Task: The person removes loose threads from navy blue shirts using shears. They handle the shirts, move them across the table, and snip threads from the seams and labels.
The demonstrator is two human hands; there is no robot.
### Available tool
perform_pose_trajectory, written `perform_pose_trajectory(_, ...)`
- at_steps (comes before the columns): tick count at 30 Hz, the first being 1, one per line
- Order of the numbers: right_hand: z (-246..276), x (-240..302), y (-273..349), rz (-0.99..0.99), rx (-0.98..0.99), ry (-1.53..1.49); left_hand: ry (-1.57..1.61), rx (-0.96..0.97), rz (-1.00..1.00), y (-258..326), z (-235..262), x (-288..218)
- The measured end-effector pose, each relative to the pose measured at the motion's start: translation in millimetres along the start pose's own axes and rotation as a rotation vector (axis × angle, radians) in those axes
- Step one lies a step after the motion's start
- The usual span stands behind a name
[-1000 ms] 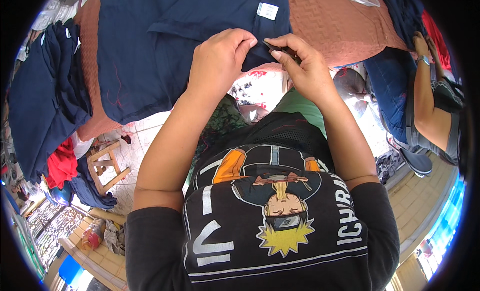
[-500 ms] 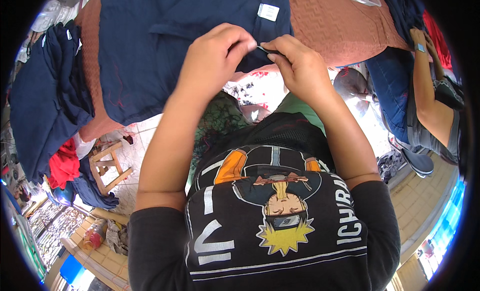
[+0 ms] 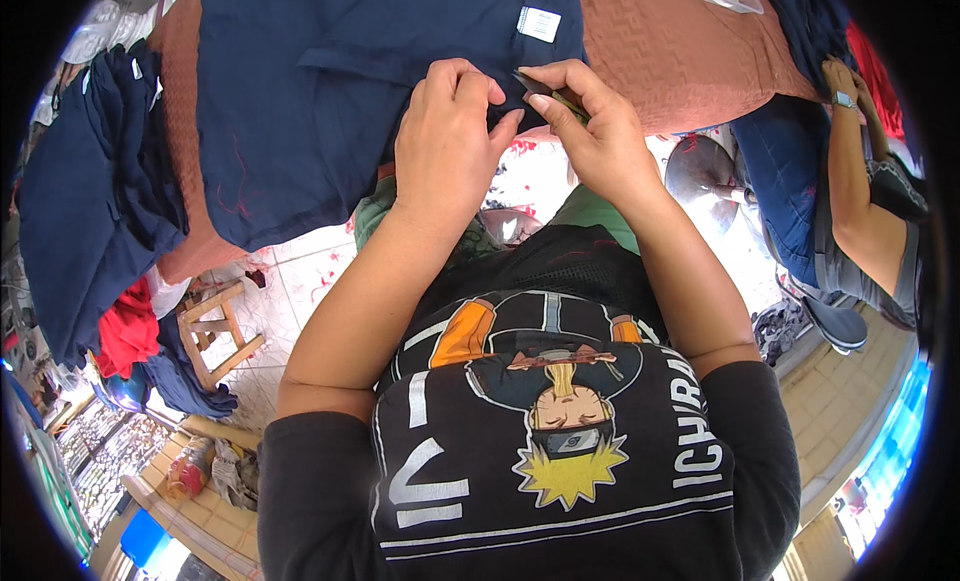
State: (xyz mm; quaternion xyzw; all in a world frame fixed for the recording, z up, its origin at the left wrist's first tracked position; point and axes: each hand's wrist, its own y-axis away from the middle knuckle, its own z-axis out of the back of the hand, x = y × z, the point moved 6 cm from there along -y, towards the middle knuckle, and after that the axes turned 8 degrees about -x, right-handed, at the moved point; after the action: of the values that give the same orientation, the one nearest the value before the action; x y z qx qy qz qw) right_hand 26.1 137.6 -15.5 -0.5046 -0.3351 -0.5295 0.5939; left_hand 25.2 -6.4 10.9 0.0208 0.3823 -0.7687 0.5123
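Note:
A dark navy garment [image 3: 290, 101] lies spread over the brown cloth-covered table in front of me, with a white label [image 3: 539, 24] near its right side. My right hand [image 3: 605, 131] grips a pair of small thread snips [image 3: 533, 83] between thumb and fingers. Their dark tip points left, and a bit of yellow-green shows under the fingers. Just left of the tip, my left hand [image 3: 450, 131] rests at the garment's near edge. Its fingers are curled, and a gap shows between thumb and index finger.
The brown table cover [image 3: 690, 61] extends right. More navy garments [image 3: 100, 201] hang at the left, above red cloth [image 3: 130, 326] and a wooden stool [image 3: 220, 331]. At the right, a co-worker's arm [image 3: 850, 171] reaches to dark cloth. A round-seated stool [image 3: 700, 168] stands between us.
My hands were close together at the garment's edge. Now the left has moved slightly right and down with its thumb apart, and the snips in my right hand show more clearly.

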Motion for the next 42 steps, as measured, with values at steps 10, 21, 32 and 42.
perform_pose_trajectory(10,5.6,-5.7,3.9,0.006,0.004,-0.040,0.453,0.420,0.405,-10.3,1.0,30.6)
perform_pose_trajectory(21,-1.6,26.3,7.7,0.339,0.079,0.371,0.639,0.378,0.535,-4.1,1.0,33.6)
perform_pose_trajectory(32,24.7,27.1,-9.6,0.181,-0.114,0.287,0.460,0.522,0.176,-29.3,23.1,24.5)
perform_pose_trajectory(42,2.6,-3.5,-5.2,-0.045,-0.013,0.020,0.180,0.291,0.138,-23.9,-11.0,21.9)
